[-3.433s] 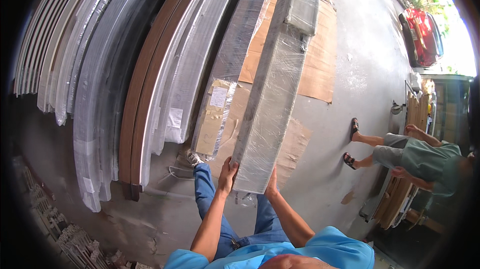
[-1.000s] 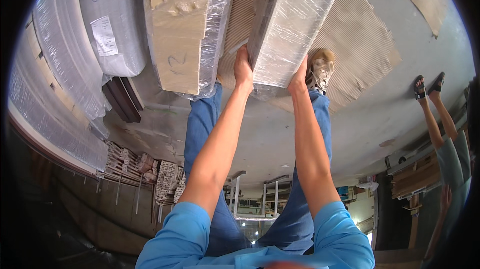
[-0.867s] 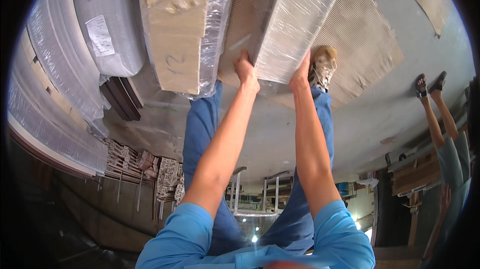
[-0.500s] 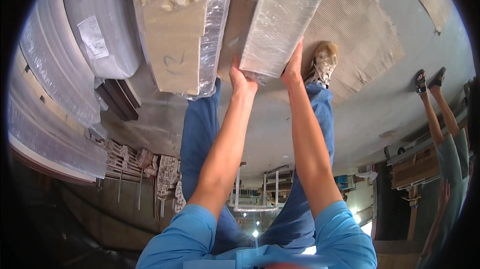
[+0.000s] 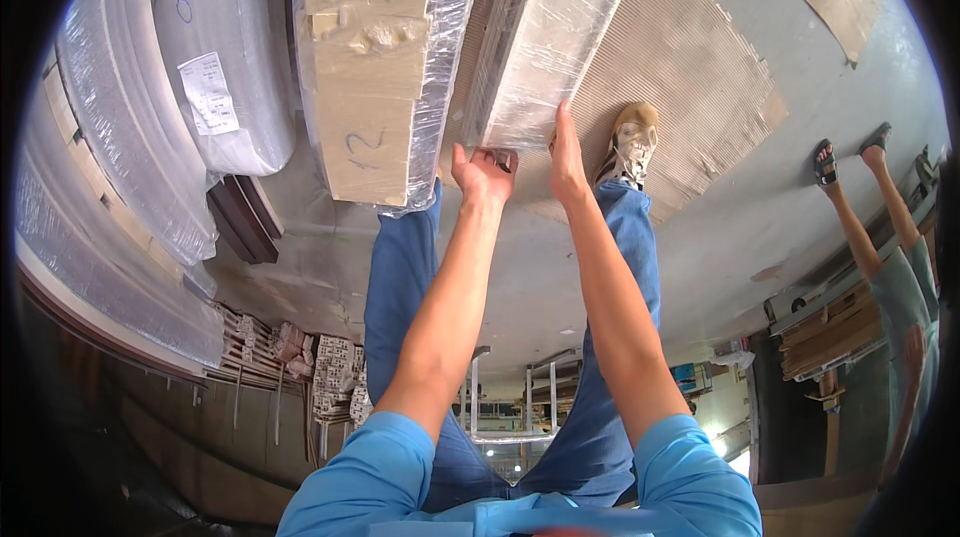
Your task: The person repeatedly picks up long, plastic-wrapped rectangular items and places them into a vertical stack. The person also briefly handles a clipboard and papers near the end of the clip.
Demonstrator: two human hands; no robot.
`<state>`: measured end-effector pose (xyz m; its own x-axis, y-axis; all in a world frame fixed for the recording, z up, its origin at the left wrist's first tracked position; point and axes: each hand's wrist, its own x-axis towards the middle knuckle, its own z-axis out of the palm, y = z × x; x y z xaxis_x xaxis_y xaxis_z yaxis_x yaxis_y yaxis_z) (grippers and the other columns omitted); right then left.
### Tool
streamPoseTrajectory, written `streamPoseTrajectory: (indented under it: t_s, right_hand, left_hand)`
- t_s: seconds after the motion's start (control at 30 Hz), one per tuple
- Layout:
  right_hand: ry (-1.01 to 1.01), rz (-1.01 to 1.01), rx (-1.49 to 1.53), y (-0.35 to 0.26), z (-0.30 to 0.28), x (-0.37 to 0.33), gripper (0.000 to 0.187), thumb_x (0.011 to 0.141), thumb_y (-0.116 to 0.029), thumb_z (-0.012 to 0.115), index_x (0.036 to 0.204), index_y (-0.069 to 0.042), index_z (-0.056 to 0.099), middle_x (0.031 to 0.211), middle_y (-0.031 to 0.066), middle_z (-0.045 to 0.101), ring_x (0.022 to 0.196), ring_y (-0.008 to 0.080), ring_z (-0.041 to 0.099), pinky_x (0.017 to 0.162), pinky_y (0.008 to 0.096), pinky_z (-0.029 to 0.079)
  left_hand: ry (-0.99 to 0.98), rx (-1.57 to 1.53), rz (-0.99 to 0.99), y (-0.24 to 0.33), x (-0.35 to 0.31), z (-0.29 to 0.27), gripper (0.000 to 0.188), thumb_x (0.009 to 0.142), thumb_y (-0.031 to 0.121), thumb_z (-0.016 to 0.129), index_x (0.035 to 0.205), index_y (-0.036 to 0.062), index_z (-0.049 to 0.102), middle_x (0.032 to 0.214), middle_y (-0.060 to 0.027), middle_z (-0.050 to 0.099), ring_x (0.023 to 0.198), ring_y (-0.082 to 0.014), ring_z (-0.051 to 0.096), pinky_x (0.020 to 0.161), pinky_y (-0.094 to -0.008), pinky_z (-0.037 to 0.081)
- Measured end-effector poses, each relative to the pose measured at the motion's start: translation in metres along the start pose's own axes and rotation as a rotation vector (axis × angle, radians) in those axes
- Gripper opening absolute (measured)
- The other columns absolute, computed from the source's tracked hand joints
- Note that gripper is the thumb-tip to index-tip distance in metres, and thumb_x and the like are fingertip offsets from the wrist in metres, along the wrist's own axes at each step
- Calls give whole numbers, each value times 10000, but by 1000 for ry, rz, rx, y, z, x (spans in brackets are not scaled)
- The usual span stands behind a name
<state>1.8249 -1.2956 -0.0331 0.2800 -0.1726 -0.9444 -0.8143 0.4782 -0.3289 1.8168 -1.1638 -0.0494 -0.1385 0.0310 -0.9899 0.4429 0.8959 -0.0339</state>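
A long, narrow package point(image 5: 560, 42) wrapped in clear plastic runs away from me, its near end between my hands. Palm up, my left hand point(image 5: 482, 177) is at the near end's lower left, fingers curled at its edge and thumb sticking out to the left. The end hides part of the fingertips. Along the package's right side, my right hand point(image 5: 568, 157) lies with fingers stretched out flat against it. Left of the package stands a bigger cardboard-covered bundle point(image 5: 365, 127) in clear wrap, with handwriting and a label on it.
Corrugated cardboard point(image 5: 700, 107) lies on the floor under my shoe point(image 5: 632, 142). Large wrapped curved pieces point(image 5: 130, 137) are stacked at the left, near dark strips point(image 5: 245, 217). A person in sandals point(image 5: 826, 163) stands at the right, near stacked boards point(image 5: 825, 332).
The package's near end has shifted slightly left and its left side now shows. My right hand's fingers have straightened along the side. The left hand's fingers have come further into view.
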Motion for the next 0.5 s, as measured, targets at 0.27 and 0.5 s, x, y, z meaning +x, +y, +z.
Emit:
streamPoseTrajectory:
  t_s: [0.27,0.5]
  right_hand:
    - [37,-119,-389,-10,-3,15,748,934,-619,495,1378,-17,492,1281,238,591,1224,359,542,1036,432,388]
    - [186,-89,-437,-10,14,21,695,941,-593,501,1386,-59,501,1242,240,615,1192,351,567,1006,423,409]
  left_hand:
    - [-67,80,-167,18,22,2,690,989,596,213,1445,118,411,1479,-96,430,1342,-291,423,1075,-518,355]
    - [-127,119,-58,13,27,-8,584,992,531,335,1384,126,490,1373,-69,544,1229,-255,531,997,-451,450]
